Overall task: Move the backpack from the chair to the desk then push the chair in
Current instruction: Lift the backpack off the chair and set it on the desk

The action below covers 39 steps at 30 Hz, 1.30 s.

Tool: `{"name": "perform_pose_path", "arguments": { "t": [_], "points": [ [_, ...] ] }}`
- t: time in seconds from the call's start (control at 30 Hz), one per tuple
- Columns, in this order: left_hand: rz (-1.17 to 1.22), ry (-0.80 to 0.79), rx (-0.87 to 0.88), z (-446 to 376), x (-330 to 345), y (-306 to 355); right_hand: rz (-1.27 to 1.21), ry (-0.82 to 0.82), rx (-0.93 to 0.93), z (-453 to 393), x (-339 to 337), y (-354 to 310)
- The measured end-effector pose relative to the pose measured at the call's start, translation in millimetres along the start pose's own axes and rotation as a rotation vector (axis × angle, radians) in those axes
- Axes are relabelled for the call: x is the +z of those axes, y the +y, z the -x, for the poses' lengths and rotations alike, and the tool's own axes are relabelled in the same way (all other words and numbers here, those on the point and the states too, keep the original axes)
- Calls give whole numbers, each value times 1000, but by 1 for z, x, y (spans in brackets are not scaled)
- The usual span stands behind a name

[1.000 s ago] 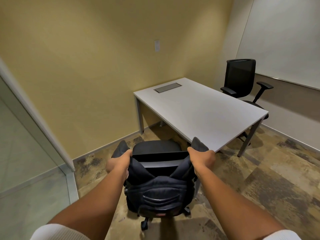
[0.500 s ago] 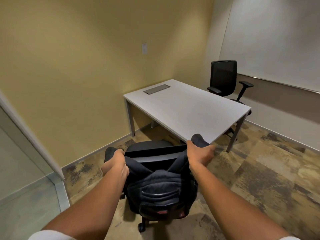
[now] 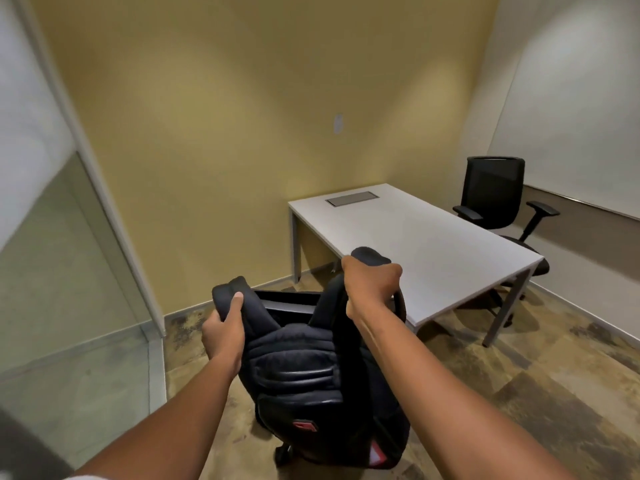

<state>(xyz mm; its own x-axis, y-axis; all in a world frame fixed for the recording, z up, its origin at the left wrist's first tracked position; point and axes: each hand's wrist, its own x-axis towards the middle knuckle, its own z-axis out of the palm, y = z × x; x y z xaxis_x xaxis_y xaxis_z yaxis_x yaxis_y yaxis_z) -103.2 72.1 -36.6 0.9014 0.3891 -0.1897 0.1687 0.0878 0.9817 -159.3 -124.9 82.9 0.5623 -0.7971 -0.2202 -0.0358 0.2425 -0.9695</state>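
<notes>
**Small yellow-walled office: backpack lift in progress**

Nearest you: backpack (image 3: pixel 311 372), both shoulder straps gripped, left hand (image 3: pixel 223 332) and right hand (image 3: pixel 372 285) with fingers curled tight. Chair (image 3: pixel 287 301) mostly hidden behind. Beyond: desk (image 3: pixel 415 237). Next, likely: carry it forward, set down.

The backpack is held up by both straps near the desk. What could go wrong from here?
The backpack hangs from its straps, the left hand and right hand each gripping one, so it may swing and clip the desk edge. The wheeled chair right beneath it could roll if bumped. A loose strap might also catch on the chair's backrest.
</notes>
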Motion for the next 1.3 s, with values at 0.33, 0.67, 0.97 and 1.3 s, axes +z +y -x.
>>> {"name": "perform_pose_path", "arguments": {
  "t": [0.33, 0.67, 0.97, 1.3],
  "points": [
    [19, -287, 156, 36, -66, 22, -313, -200, -45, 46, 8, -103],
    [360, 243, 198, 49, -62, 110, -195, -497, -233, 69, 27, -181],
    [459, 391, 185, 37, -53, 217, 120, -694, -688, 52, 53, -165],
    [426, 383, 275, -13, -47, 312, 84, -338, -694, 16, 111, -133]
  ]
}}
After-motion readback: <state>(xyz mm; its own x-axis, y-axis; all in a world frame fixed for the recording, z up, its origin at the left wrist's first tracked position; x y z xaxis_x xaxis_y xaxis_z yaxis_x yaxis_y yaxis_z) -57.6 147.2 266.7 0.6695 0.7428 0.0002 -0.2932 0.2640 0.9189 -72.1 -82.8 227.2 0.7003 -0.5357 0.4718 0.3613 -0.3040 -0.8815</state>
